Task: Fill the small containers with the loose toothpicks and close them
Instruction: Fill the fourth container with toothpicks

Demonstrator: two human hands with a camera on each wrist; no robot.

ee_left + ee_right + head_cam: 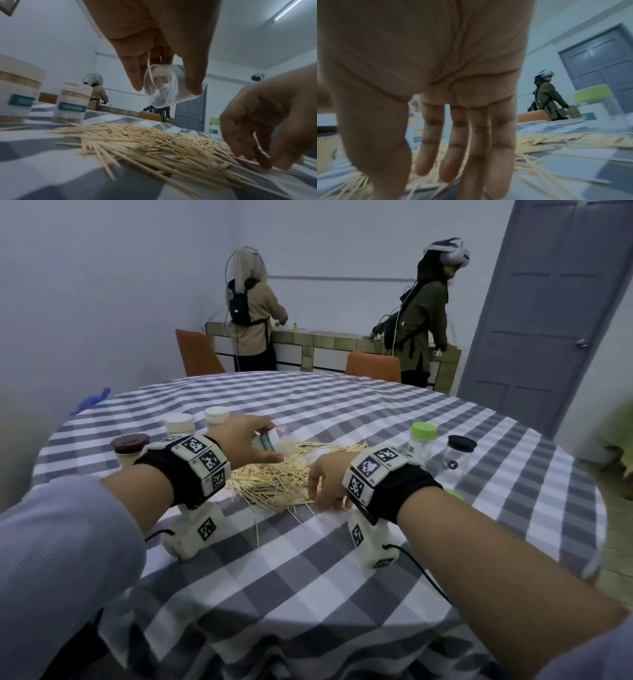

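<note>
Right now your left hand [245, 441] grips an open clear container [167, 86], tilted on its side above the far edge of the toothpicks [277, 477]; the left wrist view shows it almost empty, with perhaps a stick or two inside. Your right hand [327, 482] is released, fingers straight and spread, tips down on the near right side of the heap and pinching nothing yet. Loose toothpicks lie scattered on the checked cloth [376, 419] between your hands.

You look to be at the filling step for this container. Three capped containers [178, 422] stand behind your left wrist, at least two of them packed; a green-lidded jar [422, 441] and a black-lidded jar [460, 451] stand near your right wrist.

Next, gather a small aligned bundle with the right fingers, bring it to the container's mouth and feed it in lengthwise; crossed sticks would likely jam at the rim.
</note>
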